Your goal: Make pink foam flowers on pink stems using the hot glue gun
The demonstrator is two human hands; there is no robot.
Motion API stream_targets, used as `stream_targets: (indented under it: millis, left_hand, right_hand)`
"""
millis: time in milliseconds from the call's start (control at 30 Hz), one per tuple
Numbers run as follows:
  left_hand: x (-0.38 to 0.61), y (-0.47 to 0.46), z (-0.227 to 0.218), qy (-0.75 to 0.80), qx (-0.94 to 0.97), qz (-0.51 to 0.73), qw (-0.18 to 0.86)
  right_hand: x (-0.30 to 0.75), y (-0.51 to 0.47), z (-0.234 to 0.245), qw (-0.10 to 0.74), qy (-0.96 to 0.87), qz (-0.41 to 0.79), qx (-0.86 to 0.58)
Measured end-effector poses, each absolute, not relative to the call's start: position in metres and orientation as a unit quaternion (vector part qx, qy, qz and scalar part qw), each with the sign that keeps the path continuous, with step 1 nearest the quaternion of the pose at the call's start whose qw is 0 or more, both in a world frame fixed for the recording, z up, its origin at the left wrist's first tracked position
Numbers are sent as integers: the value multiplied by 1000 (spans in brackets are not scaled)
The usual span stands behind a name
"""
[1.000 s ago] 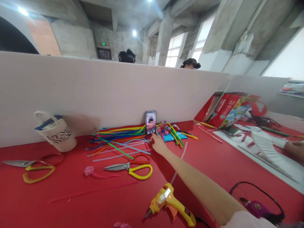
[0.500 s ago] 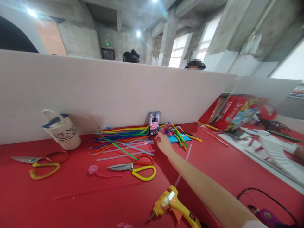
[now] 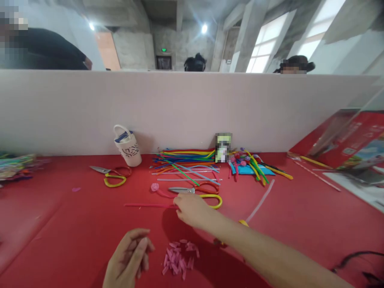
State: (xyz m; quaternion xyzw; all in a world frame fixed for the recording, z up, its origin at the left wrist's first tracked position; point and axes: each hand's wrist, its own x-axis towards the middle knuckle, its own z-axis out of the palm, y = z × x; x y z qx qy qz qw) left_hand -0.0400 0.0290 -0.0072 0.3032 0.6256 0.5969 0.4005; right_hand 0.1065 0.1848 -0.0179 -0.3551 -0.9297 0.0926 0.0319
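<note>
My right hand (image 3: 193, 210) reaches across the red table, its fingers pinched at the right end of a long pink pipe cleaner (image 3: 147, 205). Just behind those fingers lies a pink flower (image 3: 155, 187) with a curved stem. Scissors (image 3: 181, 190) with one red and one yellow handle are partly covered by the hand. My left hand (image 3: 129, 258) is held low at the front with loosely curled fingers apart and nothing visible in them. Between my hands is a pile of short pink pieces (image 3: 178, 258). A yellow glue gun (image 3: 243, 223) is mostly hidden under my right forearm.
Colourful pipe cleaners (image 3: 186, 158) lie along the white partition (image 3: 168, 112), with a phone (image 3: 223, 148) propped there. A white cup (image 3: 129, 150) and second scissors (image 3: 115, 180) stand left. A red box (image 3: 357, 136) is at right. People show beyond the partition.
My right hand has drawn back from the phone to the pink pipe cleaner. My left hand and the pile of pink pieces have come into view as the camera tilted down and turned left.
</note>
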Motion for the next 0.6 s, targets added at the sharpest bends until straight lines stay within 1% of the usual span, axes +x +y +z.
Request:
stream_targets:
  millis: [133, 200, 267, 333, 367, 467, 600]
  left_hand:
    - [-44, 30, -3, 629, 341, 576, 396]
    - [-47, 30, -1, 645, 355, 578, 352]
    - [-50, 30, 2, 648, 383, 601, 268]
    - [-52, 29, 3, 656, 446, 571, 211]
    - [-53, 28, 4, 663, 474, 542, 205]
    - [-49, 25, 7, 665, 521, 478, 240]
    - [-36, 18, 21, 644, 513, 459, 334]
  right_hand:
    - [73, 166, -23, 6, -943, 28, -331]
    - [74, 163, -13, 12, -951, 1, -309]
    - [83, 156, 7, 33, -957, -26, -287]
    - [97, 145, 31, 64, -957, -51, -277]
    - [104, 138, 43, 79, -957, -62, -272]
    - [126, 120, 71, 117, -950, -91, -274]
    - [155, 107, 79, 159, -928, -118, -314]
